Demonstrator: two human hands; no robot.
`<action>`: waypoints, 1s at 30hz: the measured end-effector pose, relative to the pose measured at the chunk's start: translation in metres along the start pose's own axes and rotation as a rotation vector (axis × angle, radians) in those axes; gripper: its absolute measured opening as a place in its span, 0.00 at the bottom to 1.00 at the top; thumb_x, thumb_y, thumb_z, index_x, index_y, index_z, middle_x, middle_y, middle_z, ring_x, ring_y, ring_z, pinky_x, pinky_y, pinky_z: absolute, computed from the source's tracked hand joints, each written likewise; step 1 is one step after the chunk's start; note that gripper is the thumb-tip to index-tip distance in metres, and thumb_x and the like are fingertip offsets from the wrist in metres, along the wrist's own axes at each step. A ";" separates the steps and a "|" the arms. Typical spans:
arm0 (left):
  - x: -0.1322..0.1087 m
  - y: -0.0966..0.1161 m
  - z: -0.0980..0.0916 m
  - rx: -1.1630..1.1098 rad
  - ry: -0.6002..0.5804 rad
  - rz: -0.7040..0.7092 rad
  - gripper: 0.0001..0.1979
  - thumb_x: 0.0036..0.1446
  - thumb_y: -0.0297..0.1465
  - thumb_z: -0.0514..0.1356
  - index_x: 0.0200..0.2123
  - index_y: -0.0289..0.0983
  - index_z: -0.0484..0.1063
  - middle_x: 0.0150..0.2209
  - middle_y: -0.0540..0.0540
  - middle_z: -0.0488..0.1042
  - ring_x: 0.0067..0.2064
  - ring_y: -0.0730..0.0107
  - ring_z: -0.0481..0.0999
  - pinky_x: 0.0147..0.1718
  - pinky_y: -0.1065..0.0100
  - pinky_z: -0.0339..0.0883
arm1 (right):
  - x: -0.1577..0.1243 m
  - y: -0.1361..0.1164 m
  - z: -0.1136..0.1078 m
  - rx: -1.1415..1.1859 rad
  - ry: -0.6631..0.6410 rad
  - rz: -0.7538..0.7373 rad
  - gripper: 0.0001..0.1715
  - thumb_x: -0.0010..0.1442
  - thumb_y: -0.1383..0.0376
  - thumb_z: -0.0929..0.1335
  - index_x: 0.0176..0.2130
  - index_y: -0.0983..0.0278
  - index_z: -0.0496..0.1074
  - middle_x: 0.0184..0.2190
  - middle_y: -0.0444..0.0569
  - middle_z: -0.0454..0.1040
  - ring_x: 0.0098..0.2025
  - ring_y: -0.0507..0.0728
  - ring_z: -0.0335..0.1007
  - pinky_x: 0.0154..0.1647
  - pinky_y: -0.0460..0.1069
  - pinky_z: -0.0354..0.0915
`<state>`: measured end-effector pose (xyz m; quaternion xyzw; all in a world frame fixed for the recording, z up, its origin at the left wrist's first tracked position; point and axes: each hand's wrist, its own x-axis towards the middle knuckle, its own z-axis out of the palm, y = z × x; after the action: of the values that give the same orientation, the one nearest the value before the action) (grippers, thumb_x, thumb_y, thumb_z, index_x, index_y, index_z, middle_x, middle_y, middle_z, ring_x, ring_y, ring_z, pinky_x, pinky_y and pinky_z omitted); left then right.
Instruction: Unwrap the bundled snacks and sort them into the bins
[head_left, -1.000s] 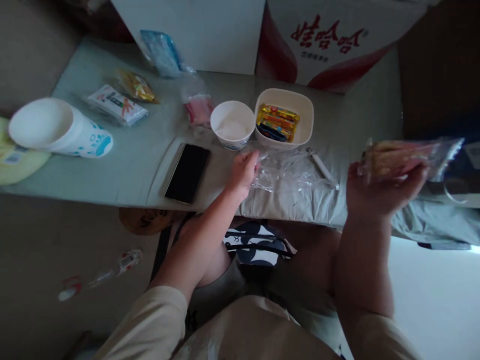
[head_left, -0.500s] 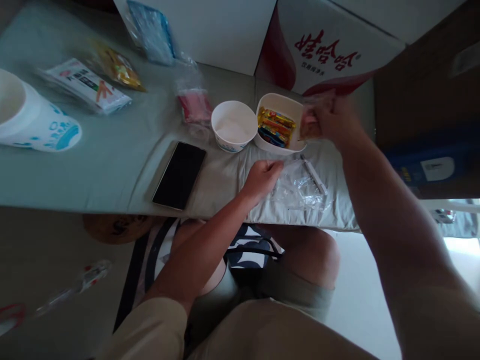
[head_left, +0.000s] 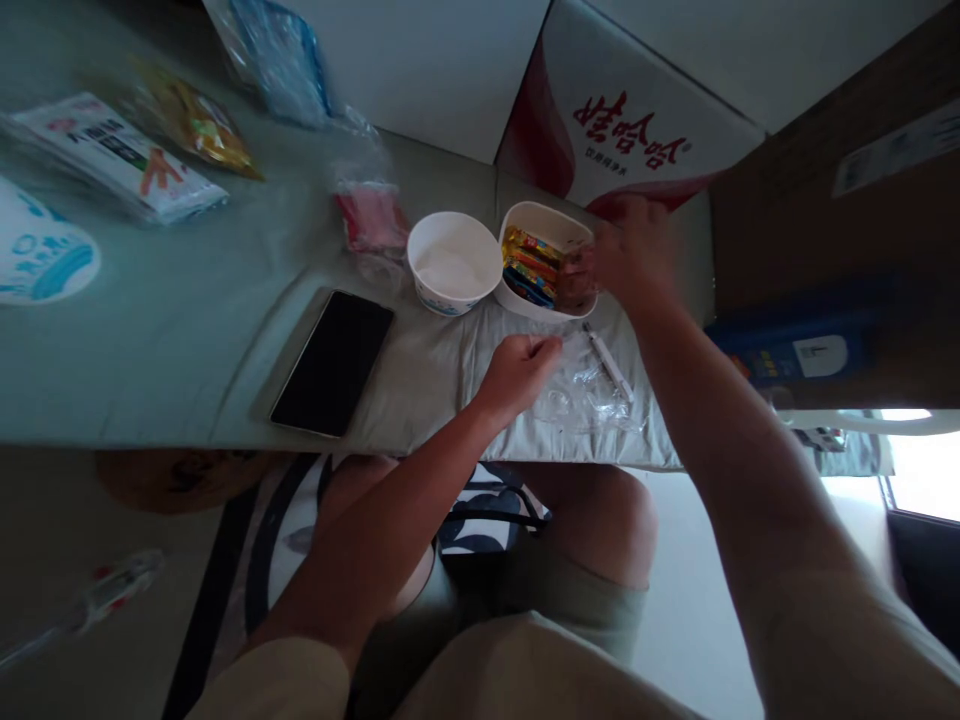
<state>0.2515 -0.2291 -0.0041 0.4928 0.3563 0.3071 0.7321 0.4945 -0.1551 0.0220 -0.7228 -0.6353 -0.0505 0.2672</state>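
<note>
My right hand [head_left: 637,250], blurred, is at the right side of a white square bowl [head_left: 541,312]. Its fingers are on a small pinkish-brown packet [head_left: 576,280], which lies inside the bowl's right end. Several yellow, orange and blue wrapped snack sticks [head_left: 532,262] fill the bowl's left part. My left hand [head_left: 521,372] is closed in front of the bowl, gripping the edge of a crumpled clear plastic bag [head_left: 574,400]. A thin white pen-like stick [head_left: 609,365] lies on that bag. A round white paper bowl [head_left: 455,262] stands touching the square one.
A black phone [head_left: 334,362] lies left of my arm. Farther left are a pink packet [head_left: 371,215], a gold packet [head_left: 199,125], a white snack packet [head_left: 120,155] and a paper cup [head_left: 45,250]. Behind the bowls stands a red and white carton [head_left: 600,110].
My right hand has moved left and down, bringing the pinkish packet from beside the square bowl into its right end. My left hand keeps its hold. The view has shifted slightly right.
</note>
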 end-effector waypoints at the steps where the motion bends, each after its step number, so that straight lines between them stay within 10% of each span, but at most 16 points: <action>1: 0.000 0.001 -0.001 -0.023 -0.032 0.006 0.24 0.63 0.39 0.56 0.17 0.38 0.53 0.17 0.54 0.51 0.22 0.79 0.51 0.24 0.67 0.42 | -0.012 -0.011 -0.011 0.007 0.079 0.038 0.13 0.69 0.58 0.67 0.48 0.63 0.70 0.49 0.61 0.74 0.55 0.64 0.72 0.60 0.61 0.66; 5: -0.004 0.013 -0.010 -0.239 -0.312 -0.102 0.25 0.55 0.48 0.64 0.19 0.39 0.59 0.18 0.55 0.55 0.19 0.81 0.50 0.20 0.69 0.38 | -0.097 -0.043 -0.039 0.375 0.096 0.069 0.15 0.70 0.53 0.64 0.50 0.58 0.71 0.46 0.53 0.76 0.48 0.61 0.77 0.52 0.60 0.73; 9: -0.014 0.024 -0.020 -0.360 -0.575 -0.229 0.30 0.45 0.54 0.72 0.18 0.39 0.61 0.16 0.56 0.53 0.16 0.83 0.46 0.16 0.71 0.35 | -0.187 -0.047 -0.018 0.749 0.071 0.183 0.26 0.62 0.44 0.70 0.53 0.55 0.70 0.52 0.54 0.76 0.56 0.65 0.76 0.58 0.64 0.72; 15: -0.018 0.007 -0.033 -0.425 -0.771 -0.266 0.36 0.39 0.54 0.73 0.10 0.40 0.52 0.11 0.54 0.49 0.12 0.81 0.49 0.12 0.70 0.46 | -0.207 -0.038 0.010 1.042 -0.183 0.247 0.51 0.55 0.38 0.74 0.70 0.46 0.57 0.74 0.51 0.58 0.75 0.66 0.57 0.74 0.66 0.58; 21: -0.013 -0.009 -0.054 -0.475 -0.285 -0.187 0.44 0.46 0.67 0.61 0.13 0.41 0.38 0.12 0.56 0.30 0.11 0.79 0.39 0.09 0.70 0.41 | -0.185 -0.042 -0.006 1.162 -0.478 0.267 0.28 0.55 0.40 0.76 0.41 0.60 0.80 0.47 0.54 0.81 0.55 0.65 0.77 0.60 0.60 0.72; 25: 0.002 0.012 -0.054 -0.482 -0.080 -0.154 0.40 0.56 0.60 0.61 0.17 0.40 0.40 0.14 0.57 0.33 0.14 0.81 0.36 0.10 0.70 0.40 | -0.185 -0.043 -0.010 1.400 -0.179 0.624 0.27 0.50 0.42 0.79 0.31 0.60 0.74 0.28 0.43 0.73 0.29 0.52 0.71 0.36 0.51 0.74; 30: 0.020 0.022 -0.043 -0.372 0.065 -0.102 0.35 0.59 0.53 0.66 0.19 0.38 0.48 0.17 0.56 0.49 0.15 0.82 0.50 0.13 0.75 0.49 | -0.182 -0.026 -0.023 1.319 0.165 0.872 0.25 0.49 0.46 0.79 0.31 0.60 0.72 0.21 0.37 0.65 0.19 0.45 0.54 0.20 0.44 0.60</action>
<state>0.2250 -0.1844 0.0012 0.3203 0.3413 0.3459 0.8132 0.4418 -0.3262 -0.0254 -0.5929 -0.1719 0.3918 0.6822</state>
